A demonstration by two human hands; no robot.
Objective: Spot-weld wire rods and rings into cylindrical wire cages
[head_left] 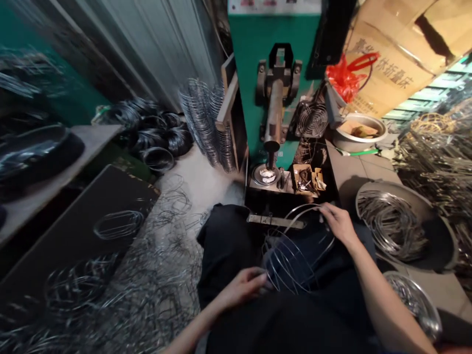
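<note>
Steel wire frame (291,260) held over the lap (228,241), left hand (241,289) curled round its lower loops, right hand (339,223) gripping the top wires, both clenched, just in front of a green spot welder (250,73).

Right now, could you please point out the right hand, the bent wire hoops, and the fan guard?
right hand (339,223), head view, back of the hand
bent wire hoops (295,265), head view, middle of the bundle
fan guard (312,119), head view, its centre

Floor: concrete floor (195,179), strewn with loose wire scraps (155,295) and dark wire coils (155,135)
Dark board: wire rings (118,225)
Tiled bench: metal basin (438,236) of bent wire
</note>
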